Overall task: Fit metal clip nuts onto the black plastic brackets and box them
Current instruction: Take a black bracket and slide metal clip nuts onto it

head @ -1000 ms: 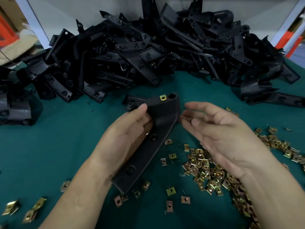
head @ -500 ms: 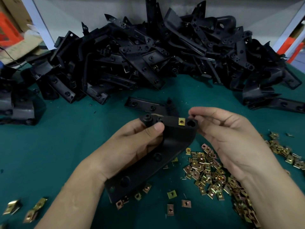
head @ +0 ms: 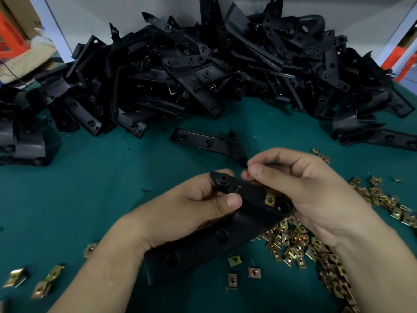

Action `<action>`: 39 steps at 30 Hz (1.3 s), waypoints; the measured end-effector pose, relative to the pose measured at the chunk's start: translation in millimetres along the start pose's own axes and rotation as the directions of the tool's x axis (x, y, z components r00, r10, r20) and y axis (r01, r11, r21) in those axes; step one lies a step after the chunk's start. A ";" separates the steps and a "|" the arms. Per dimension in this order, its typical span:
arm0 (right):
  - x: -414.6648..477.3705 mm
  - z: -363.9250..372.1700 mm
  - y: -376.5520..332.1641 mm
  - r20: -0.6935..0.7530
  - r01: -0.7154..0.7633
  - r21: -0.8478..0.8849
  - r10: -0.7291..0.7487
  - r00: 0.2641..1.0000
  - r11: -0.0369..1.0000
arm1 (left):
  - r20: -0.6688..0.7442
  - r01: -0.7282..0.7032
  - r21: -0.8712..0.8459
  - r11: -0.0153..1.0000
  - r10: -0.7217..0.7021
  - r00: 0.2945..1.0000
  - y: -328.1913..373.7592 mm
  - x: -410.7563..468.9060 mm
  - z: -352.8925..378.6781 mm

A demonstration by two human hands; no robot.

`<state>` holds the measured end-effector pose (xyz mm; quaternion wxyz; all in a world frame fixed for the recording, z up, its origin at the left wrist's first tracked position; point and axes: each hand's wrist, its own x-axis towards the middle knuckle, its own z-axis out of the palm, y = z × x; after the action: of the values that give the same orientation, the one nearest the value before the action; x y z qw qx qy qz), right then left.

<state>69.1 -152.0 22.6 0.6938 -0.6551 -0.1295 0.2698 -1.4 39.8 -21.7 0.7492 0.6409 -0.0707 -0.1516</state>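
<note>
Where the held bracket is: the black bracket [head: 225, 240] hangs just above the green table [head: 90, 188], between the two hands. Its long arm slants down toward the left forearm and its short end points up to the right.
Left hand: the left hand [head: 187, 213] grips the bracket at the bend, with the fingers curled under it and the thumb pressed on top, near a round boss.
Right hand: the right hand [head: 304, 188] has curled fingers. Thumb and forefinger are pinched together at the upper edge of the bracket.
Second clip nut: a small brownish piece [head: 247, 175] shows at the tip of the right thumb. It is mostly hidden, so it is probably a clip nut.
Fitted clip nut: one gold nut [head: 269, 199] sits on the bracket, just beside a round hole.
Heap of clip nuts: many gold nuts [head: 293, 245] lie on the table under and beside the right wrist.
Stray clip nuts: a few blurred nuts [head: 45, 279] lie apart, near the left forearm.
Pile of brackets: a big black pile [head: 203, 71] fills the far side of the table.
Single bracket: one bracket [head: 207, 141] lies flat between the pile and the hands.
</note>
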 end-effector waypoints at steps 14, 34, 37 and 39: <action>-2.2 2.3 -1.0 0.028 -0.056 -0.086 0.059 0.998 0.995 | 0.042 -0.049 0.183 0.982 0.042 0.998 0.3 4.1 -0.9; -3.8 -3.7 -3.4 0.115 -0.106 -0.059 0.112 0.987 0.993 | 0.066 -0.054 0.215 0.975 0.040 0.997 2.4 3.0 2.3; -4.3 -2.9 -2.8 0.103 -0.113 -0.036 0.116 0.988 0.993 | 0.047 -0.063 0.173 0.983 0.055 0.997 0.2 3.0 2.2; -4.0 -1.5 -2.4 0.092 -0.123 -0.032 0.126 0.988 0.992 | 0.056 -0.068 0.152 0.986 0.060 0.997 -0.6 2.9 2.4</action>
<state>67.1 -155.5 25.4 0.6600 -0.6577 -0.1243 0.3412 0.5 36.5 -22.1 0.6999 0.6902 -0.1220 -0.1378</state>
